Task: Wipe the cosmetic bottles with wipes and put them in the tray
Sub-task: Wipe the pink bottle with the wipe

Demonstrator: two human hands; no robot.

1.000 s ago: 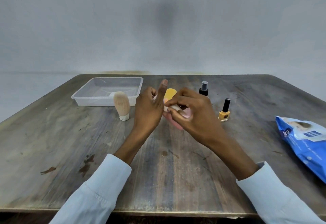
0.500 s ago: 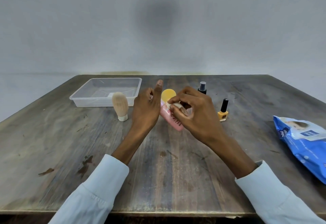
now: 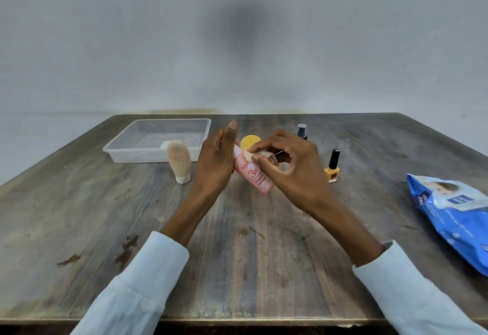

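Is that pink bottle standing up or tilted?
Tilted: the pink bottle leans in the left hand, off the table.

plain room: worn wooden table [image 3: 237,268], bare wall [image 3: 237,31].

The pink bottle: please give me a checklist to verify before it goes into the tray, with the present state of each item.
1. Pink bottle is held: ok, the left hand grips it, tilted, above the table.
2. Wipe touches the bottle: ok, the right hand pinches it against the upper part.
3. Whole bottle is wiped: cannot tell, the back side is hidden.
4. Tray has free space: ok, most of its floor is bare.
5. Path to the tray is free: not ok, the beige bottle stands in front of the tray.
6. Other bottles are in the tray: not ok, the yellow nail polish and dark spray bottle stand on the table.
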